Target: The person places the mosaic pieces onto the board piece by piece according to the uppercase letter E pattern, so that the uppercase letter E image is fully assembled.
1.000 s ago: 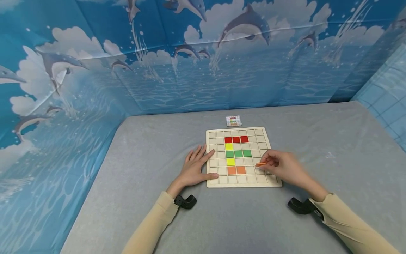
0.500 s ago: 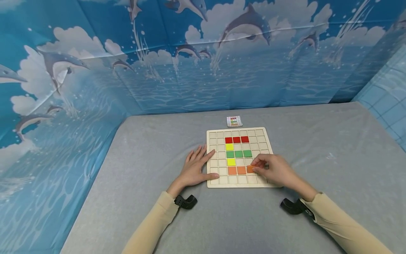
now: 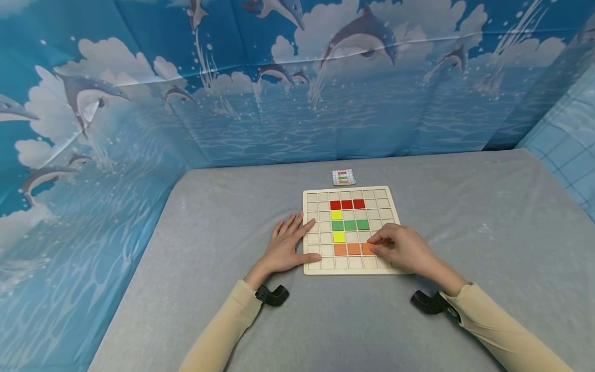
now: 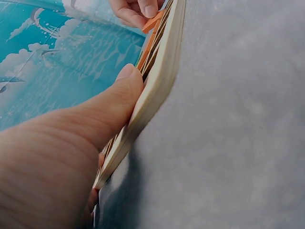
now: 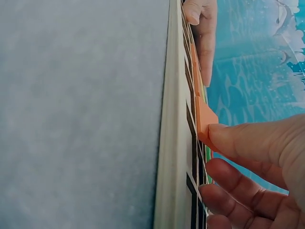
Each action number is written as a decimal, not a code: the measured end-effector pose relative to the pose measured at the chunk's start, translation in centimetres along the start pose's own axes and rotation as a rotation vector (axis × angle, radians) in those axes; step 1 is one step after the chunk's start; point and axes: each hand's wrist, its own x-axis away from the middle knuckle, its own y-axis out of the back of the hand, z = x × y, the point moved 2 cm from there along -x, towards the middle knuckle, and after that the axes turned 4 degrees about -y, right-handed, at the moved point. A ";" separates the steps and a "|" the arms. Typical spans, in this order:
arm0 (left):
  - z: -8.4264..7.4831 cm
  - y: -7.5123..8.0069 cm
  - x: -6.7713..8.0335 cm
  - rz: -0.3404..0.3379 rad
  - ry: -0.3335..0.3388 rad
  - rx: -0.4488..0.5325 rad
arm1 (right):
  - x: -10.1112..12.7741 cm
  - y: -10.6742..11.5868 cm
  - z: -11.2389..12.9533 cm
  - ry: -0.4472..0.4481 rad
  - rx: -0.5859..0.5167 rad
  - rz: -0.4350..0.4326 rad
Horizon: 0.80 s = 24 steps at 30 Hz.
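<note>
A wooden grid board (image 3: 321,266) lies on the grey table. Between thumb and finger my right hand (image 3: 403,248) pinches an orange square tile (image 3: 366,249), at the right end of the row of orange tiles (image 3: 347,249). In the right wrist view that orange tile (image 5: 205,119) stands tilted, one edge in the grid. My left hand (image 3: 285,245) is spread at the board's left edge, thumb and fingertips resting on the rim. Red tiles (image 3: 346,204), green tiles (image 3: 350,225) and two yellow tiles (image 3: 338,237) sit in the squares above.
Behind the board lies a small card (image 3: 343,177) with a printed coloured grid pattern. A dolphin-print cloth (image 3: 288,119) hangs along the table's back and left sides. Each wrist wears a black device (image 3: 272,295).
My right hand has moved left with the orange tile, from over the board's right side to the square beside the other orange tiles. The left hand has stayed in place.
</note>
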 end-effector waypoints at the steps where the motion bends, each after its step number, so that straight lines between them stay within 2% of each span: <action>1: 0.0 0.0 0.0 0.001 0.001 0.000 | 0.0 0.0 0.0 0.003 -0.002 -0.001; 10: 0.0 -0.1 -0.2 0.006 -0.002 -0.002 | 0.1 -0.2 -0.1 -0.008 0.013 0.002; 24: 0.0 0.0 -0.3 0.016 0.004 -0.010 | 0.4 -0.1 0.1 -0.035 -0.008 0.068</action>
